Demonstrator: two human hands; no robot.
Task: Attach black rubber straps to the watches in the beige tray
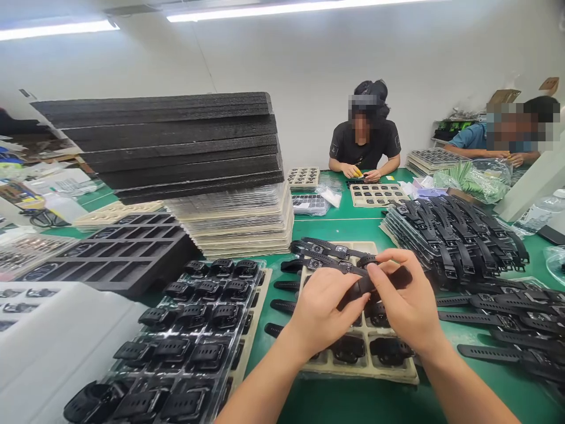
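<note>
Both hands meet over a beige compartment tray (362, 372), holding one black smartwatch (361, 285) between them. My left hand (320, 309) grips the watch from the left, thumb and fingers closed on it. With thumb and index finger, my right hand (404, 294) pinches the band on the other side; part of the watch is hidden by the fingers. Below the hands, several watches with curled bands, such as a black watch (348, 348), sit in the tray's cells. Watches with straight bands (326, 250) lie across its far end.
At left stand a clear tray of curled watches (212, 318), a black foam tray (128, 247) and a tall foam stack (185, 141) atop pale trays (238, 218). Flat-banded watches (463, 229) pile at right. A co-worker (366, 135) sits opposite, another person (481, 138) further right.
</note>
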